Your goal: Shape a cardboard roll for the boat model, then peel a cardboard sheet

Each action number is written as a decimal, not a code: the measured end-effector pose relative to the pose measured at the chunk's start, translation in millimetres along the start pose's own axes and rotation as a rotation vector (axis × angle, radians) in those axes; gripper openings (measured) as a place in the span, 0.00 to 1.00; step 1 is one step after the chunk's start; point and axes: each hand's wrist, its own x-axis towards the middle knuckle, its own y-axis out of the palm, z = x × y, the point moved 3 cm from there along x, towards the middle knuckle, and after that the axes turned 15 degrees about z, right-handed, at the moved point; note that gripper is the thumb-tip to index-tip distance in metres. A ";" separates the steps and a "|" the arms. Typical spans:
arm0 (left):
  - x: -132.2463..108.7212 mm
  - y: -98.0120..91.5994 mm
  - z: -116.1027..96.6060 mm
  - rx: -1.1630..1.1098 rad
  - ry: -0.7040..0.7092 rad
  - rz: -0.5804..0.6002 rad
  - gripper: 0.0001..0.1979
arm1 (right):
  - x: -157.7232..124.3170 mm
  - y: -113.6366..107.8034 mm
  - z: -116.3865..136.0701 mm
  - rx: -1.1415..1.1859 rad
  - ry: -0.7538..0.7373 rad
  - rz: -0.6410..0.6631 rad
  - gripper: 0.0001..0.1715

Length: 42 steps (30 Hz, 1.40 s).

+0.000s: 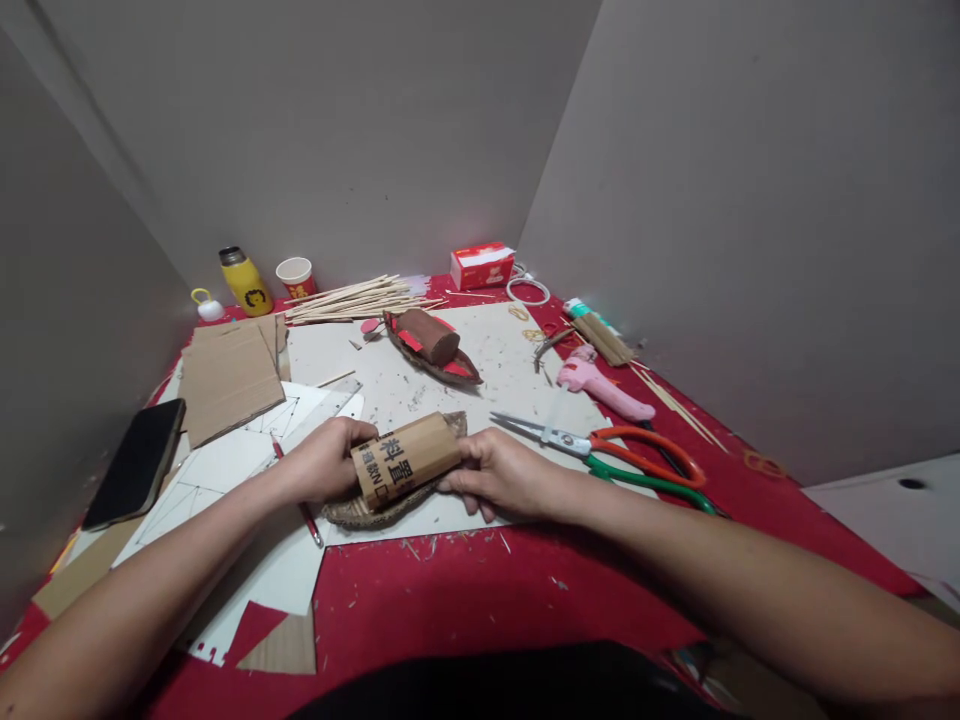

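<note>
A curved piece of brown cardboard with black printed characters (405, 460) arches over a small cardboard boat hull (375, 512) on the white sheet. My left hand (326, 462) grips the left end of the arch, fingers curled round it. My right hand (499, 472) pinches its right end and touches the hull's pointed tip. A second boat (431, 345) with a brown rolled cover and red patches lies farther back on the white board.
Scissors with orange and green handles (615, 455) lie right of my right hand, a pink glue gun (604, 385) behind them. Bamboo sticks (352, 298), a yellow bottle (245, 281), a paper cup (295, 275), cardboard sheets (229, 375), a black phone (137, 460) and a red pen (306, 512) surround the work.
</note>
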 end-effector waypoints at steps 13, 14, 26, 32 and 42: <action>-1.3 -5.0 2.9 -0.137 0.009 0.025 0.11 | -3.0 1.2 0.2 -0.047 -0.022 -0.018 0.10; -0.5 -4.9 4.5 -0.140 0.009 0.025 0.11 | -2.5 1.0 -0.1 -0.053 -0.022 -0.020 0.10; -3.1 -12.2 8.3 -0.224 0.039 -0.004 0.10 | -2.5 -0.2 -0.3 0.055 -0.074 -0.048 0.28; -9.3 -35.0 17.6 -0.349 0.104 -0.041 0.06 | -19.4 -9.5 14.7 0.070 -0.341 -0.336 0.34; -18.9 -52.5 43.2 -0.564 0.289 -0.219 0.25 | -38.6 1.1 26.2 -0.054 -0.619 -0.450 0.15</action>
